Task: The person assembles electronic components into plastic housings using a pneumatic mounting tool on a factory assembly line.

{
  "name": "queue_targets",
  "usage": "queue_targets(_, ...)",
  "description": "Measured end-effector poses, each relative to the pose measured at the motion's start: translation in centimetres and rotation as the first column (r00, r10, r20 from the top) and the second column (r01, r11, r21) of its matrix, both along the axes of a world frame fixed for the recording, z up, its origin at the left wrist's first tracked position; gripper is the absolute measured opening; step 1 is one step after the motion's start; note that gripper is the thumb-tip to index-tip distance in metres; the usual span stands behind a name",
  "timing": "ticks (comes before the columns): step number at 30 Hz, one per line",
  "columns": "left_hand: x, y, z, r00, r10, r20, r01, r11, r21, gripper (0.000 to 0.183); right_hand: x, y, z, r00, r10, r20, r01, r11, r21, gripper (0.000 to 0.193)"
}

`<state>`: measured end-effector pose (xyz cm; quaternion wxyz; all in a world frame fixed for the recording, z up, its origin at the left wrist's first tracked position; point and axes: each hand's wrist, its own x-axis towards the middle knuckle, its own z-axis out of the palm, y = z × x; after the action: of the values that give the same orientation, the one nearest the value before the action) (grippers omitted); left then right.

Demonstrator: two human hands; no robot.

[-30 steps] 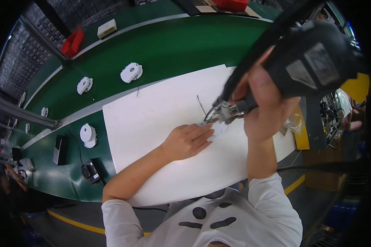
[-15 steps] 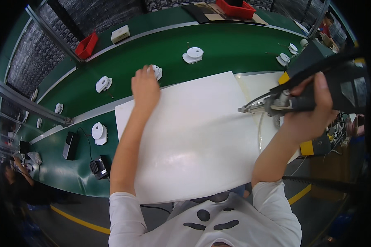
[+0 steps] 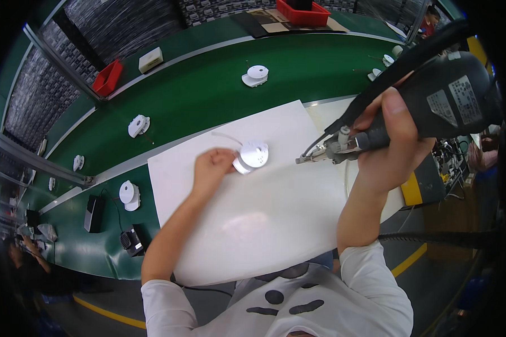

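Over the white board (image 3: 247,224), my left hand (image 3: 211,170) grips the edge of a white round plastic part (image 3: 254,155) between thumb and fingers. The part has a flat base, small holes in its face and a thin wire trailing from its far side. My right hand (image 3: 392,143) is wrapped round a black power screwdriver (image 3: 433,106) with a metal nose. Its tip points left, a short gap to the right of the white part. A thick black hose runs along the tool.
More white round parts (image 3: 256,76) sit on the green conveyor belt (image 3: 191,90) behind the board. Another white part (image 3: 130,195), a black box (image 3: 94,213) and a small black device (image 3: 132,240) are on the green table at left. A yellow-and-black machine (image 3: 419,185) stands at right.
My left hand has brought a white part from the belt onto the board. My right hand has moved left with the screwdriver, bringing its tip closer to the part.
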<state>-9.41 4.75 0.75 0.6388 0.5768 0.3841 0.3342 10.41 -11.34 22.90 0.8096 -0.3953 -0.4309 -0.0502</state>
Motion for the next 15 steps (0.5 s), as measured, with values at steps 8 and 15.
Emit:
queue_targets(8, -1.9, -4.8, 4.7, 0.925, -0.024, -0.379, 0.379, 0.118, 0.918, 0.046, -1.1, 0.1, -0.2, 0.998, 0.054, 0.025, -0.050, 0.991, -0.125, 0.033)
queue_targets(15, 1.8, -6.8, 0.8, 0.914, 0.053, -0.403, 0.405, -0.181, 0.896, 0.038, -2.9, 1.5, -0.9, 0.997, 0.076, 0.029, -0.072, 0.989, -0.127, 0.036)
